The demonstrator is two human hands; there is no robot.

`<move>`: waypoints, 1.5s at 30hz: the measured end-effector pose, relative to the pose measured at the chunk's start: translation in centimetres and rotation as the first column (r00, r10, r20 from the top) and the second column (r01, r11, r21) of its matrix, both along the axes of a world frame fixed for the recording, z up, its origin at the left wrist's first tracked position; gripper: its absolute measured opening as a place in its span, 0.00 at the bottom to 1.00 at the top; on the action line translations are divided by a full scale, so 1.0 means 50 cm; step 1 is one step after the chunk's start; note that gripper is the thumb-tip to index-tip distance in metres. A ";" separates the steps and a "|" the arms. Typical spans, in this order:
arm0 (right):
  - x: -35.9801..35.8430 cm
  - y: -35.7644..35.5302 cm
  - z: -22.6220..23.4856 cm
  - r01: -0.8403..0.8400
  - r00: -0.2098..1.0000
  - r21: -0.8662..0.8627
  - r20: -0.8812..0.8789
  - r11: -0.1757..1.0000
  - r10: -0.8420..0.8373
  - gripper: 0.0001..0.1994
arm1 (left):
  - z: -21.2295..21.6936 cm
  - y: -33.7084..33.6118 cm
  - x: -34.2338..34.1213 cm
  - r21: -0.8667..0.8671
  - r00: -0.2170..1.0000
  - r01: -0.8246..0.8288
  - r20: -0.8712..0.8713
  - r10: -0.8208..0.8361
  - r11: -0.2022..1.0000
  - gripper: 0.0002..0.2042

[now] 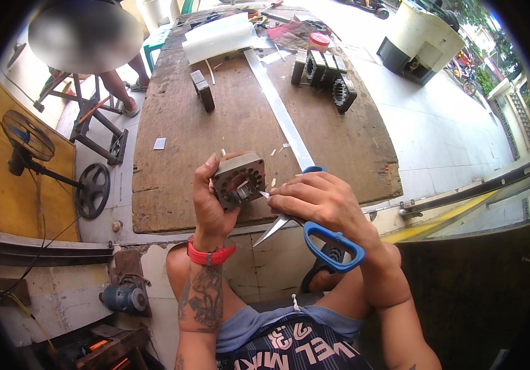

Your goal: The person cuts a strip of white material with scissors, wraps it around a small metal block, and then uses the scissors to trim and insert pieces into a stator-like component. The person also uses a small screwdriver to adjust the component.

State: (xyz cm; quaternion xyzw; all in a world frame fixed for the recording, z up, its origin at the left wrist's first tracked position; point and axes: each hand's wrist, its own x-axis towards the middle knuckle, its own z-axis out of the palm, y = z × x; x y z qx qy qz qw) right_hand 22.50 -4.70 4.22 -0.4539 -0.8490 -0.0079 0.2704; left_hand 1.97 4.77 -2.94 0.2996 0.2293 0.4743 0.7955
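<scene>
My left hand (pixel 211 203) grips a square grey metal motor stator (pixel 239 179), its round bore facing me. My right hand (pixel 322 201) holds blue-handled scissors (pixel 320 234), blades pointing down-left, while its fingertips pinch a small white strip at the stator's bore. A red band sits on my left wrist. Both hands hover over the near edge of a worn wooden table (pixel 179 179).
A long white strip (pixel 280 114) runs along the table. Several more stators (pixel 326 74) stand at the far right, one (pixel 203 90) at the far left, plus white sheets (pixel 219 38). Another person sits beyond the table at the upper left. A fan (pixel 28 139) and wheel (pixel 94 188) lie left.
</scene>
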 end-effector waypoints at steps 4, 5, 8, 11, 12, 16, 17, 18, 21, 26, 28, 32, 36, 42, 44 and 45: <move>-0.005 -0.001 0.000 0.007 0.999 0.043 0.033 0.999 -0.008 0.14 | 0.001 0.001 -0.002 0.029 1.000 0.008 -0.009 -0.008 1.000 0.32; -0.003 0.000 0.001 0.007 0.999 0.031 0.042 0.999 -0.008 0.14 | 0.002 0.000 -0.002 0.046 1.000 0.028 0.005 -0.028 0.999 0.32; 0.000 0.000 0.003 -0.030 0.993 0.052 0.114 0.998 0.023 0.14 | 0.007 -0.005 -0.001 0.091 0.997 0.063 -0.055 -0.058 0.994 0.33; -0.007 0.003 -0.004 -0.035 0.994 0.072 0.108 0.997 0.027 0.15 | 0.007 -0.009 0.002 0.098 0.996 0.077 -0.057 -0.071 0.992 0.34; -0.014 0.004 -0.010 -0.025 0.993 0.106 0.117 0.994 0.013 0.14 | 0.006 -0.009 0.005 0.060 0.997 0.077 0.004 -0.078 0.995 0.34; -0.034 0.009 -0.027 0.043 0.998 0.167 0.042 0.985 -0.051 0.14 | 0.003 -0.011 0.016 -0.140 1.000 -0.023 -0.001 0.023 0.990 0.37; -0.034 0.008 -0.028 0.059 0.997 0.153 0.035 0.986 -0.065 0.14 | 0.003 -0.010 0.018 -0.127 0.996 -0.001 0.087 0.012 0.992 0.37; -0.033 0.005 -0.027 0.076 0.995 0.101 -0.077 0.992 -0.068 0.13 | 0.004 -0.009 0.020 -0.143 0.991 -0.003 0.132 0.022 0.990 0.38; -0.030 -0.003 -0.023 0.115 0.916 -0.082 -0.376 0.990 -0.138 0.12 | 0.011 -0.006 0.020 -0.155 0.973 0.021 0.231 0.016 0.988 0.39; -0.046 0.005 -0.040 0.144 0.773 -0.183 -0.592 0.973 -0.226 0.10 | 0.020 -0.022 0.030 -0.231 0.937 0.019 0.343 0.063 0.973 0.36; -0.052 0.011 -0.051 0.183 0.761 -0.270 -0.570 0.945 -0.310 0.10 | 0.019 -0.032 0.038 -0.300 0.921 0.010 0.374 0.108 0.954 0.34; -0.057 0.017 -0.065 0.200 0.772 -0.196 -0.572 0.960 -0.277 0.08 | 0.010 -0.056 0.049 -0.327 0.855 0.047 0.501 0.132 0.944 0.30; -0.063 0.013 -0.071 0.191 0.775 -0.217 -0.566 0.957 -0.283 0.08 | 0.003 -0.066 0.044 -0.319 0.842 0.043 0.521 0.138 0.947 0.25; -0.076 0.029 -0.085 0.189 0.826 -0.039 -0.534 0.981 -0.180 0.09 | 0.017 -0.065 0.034 -0.374 0.838 0.035 0.516 0.177 0.927 0.20; -0.076 0.034 -0.090 0.186 0.853 0.043 -0.504 0.982 -0.140 0.10 | 0.023 -0.066 0.032 -0.386 0.847 0.034 0.501 0.179 0.922 0.19; -0.075 0.036 -0.091 0.179 0.854 0.047 -0.503 0.983 -0.132 0.10 | 0.025 -0.067 0.031 -0.386 0.852 0.034 0.493 0.175 0.922 0.19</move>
